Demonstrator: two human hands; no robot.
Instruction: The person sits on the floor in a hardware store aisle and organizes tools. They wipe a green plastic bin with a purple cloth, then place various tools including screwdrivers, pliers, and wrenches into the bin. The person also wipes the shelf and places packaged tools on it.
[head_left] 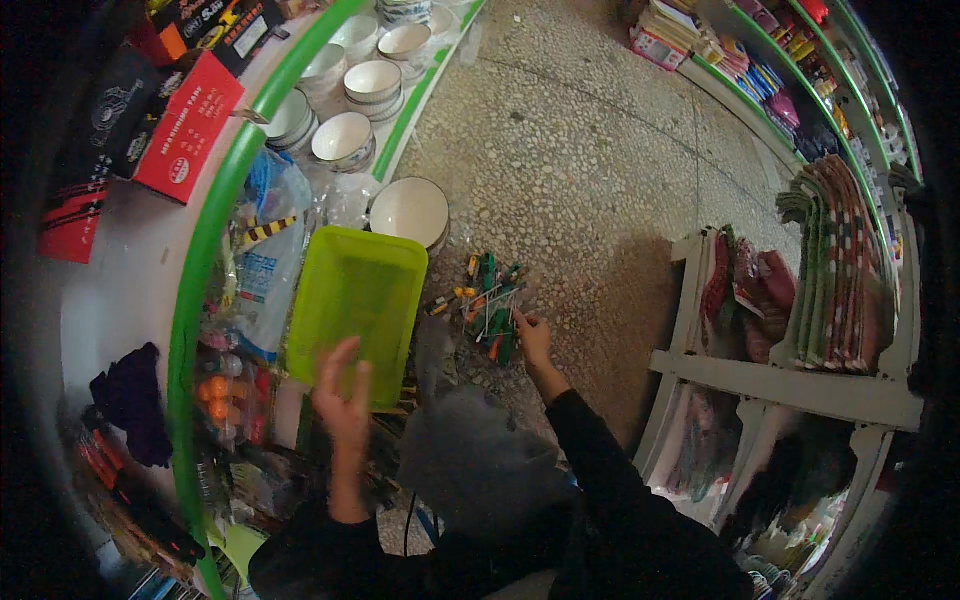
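Observation:
A loose pile of screwdrivers [490, 310] with green, orange and yellow handles and thin metal shafts lies on the speckled floor. At its right edge is my right hand [533, 338], fingers closed in a pinch against the shafts; what sits between the fingertips is too small to make out. To the left, a lime-green plastic basket [352, 290] stands with its bottom bare. Over its near end my left hand [343, 400] is raised with fingers apart and holding nothing, a little blurred by motion.
Stacked bowls [345, 140] line a green-edged shelf [205, 240] on the left, with one large bowl [410, 210] behind the basket. Bagged goods [235, 395] lie beside the basket. A grey rack [790, 375] with folded textiles [830, 270] stands right. Speckled floor [580, 150] stretches ahead.

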